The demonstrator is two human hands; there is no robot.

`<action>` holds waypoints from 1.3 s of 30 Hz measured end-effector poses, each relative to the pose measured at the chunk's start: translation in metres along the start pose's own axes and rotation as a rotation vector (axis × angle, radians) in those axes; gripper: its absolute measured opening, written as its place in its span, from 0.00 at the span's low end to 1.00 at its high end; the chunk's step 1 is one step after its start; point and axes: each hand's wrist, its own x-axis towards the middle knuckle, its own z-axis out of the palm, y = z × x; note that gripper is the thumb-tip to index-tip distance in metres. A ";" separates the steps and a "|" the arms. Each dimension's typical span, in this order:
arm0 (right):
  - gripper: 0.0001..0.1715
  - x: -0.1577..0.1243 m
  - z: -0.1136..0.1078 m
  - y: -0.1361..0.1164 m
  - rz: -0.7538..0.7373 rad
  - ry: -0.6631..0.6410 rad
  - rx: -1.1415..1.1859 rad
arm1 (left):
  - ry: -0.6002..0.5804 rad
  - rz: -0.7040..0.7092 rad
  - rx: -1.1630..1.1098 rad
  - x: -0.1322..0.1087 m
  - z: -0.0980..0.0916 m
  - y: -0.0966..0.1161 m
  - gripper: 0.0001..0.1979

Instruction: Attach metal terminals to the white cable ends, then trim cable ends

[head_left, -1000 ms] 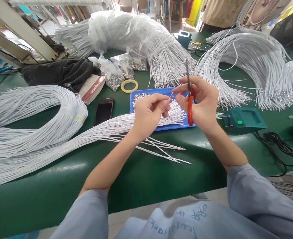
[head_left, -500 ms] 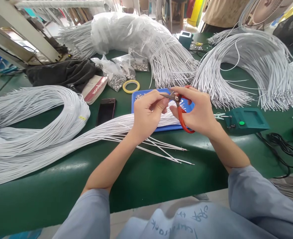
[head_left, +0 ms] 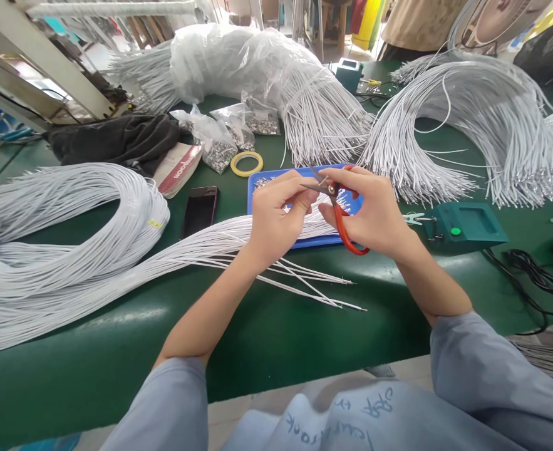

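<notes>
Grip: your right hand (head_left: 374, 213) was closed around the red scissors (head_left: 339, 210), blades slightly apart.
Left hand: your left hand (head_left: 276, 216) pinched a wire end (head_left: 314, 186) at the blade tips.
Place: both were just above the blue tray (head_left: 257, 202), over the wire bundle (head_left: 201, 244).
Nearby: phone (head_left: 200, 210), tape ring (head_left: 247, 163).
</notes>
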 end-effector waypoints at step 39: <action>0.10 -0.004 0.004 -0.004 0.025 0.253 0.222 | 0.039 0.074 0.098 -0.004 0.011 -0.003 0.14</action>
